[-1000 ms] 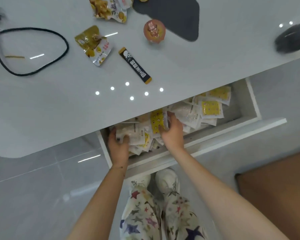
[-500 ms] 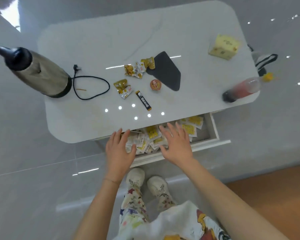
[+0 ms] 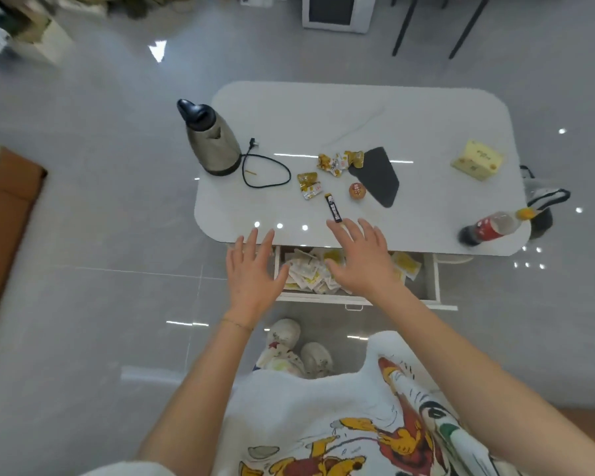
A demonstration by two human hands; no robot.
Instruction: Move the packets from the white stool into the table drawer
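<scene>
The table drawer is pulled out under the white table's front edge. Several white and yellow packets lie heaped inside it, mostly in its left half. My left hand hovers over the drawer's left end, fingers spread, holding nothing. My right hand hovers above the packets, fingers apart and empty, hiding some of them. The white stool is out of view.
On the table stand a steel kettle with a black cord, loose snack wrappers, a black stick sachet, a dark mat, a yellow box and a lying bottle. A brown mat lies at left.
Both hands have let go of the packets and lifted out of the drawer, now spread open above it. The head has risen and pulled back, so the whole table shows.
</scene>
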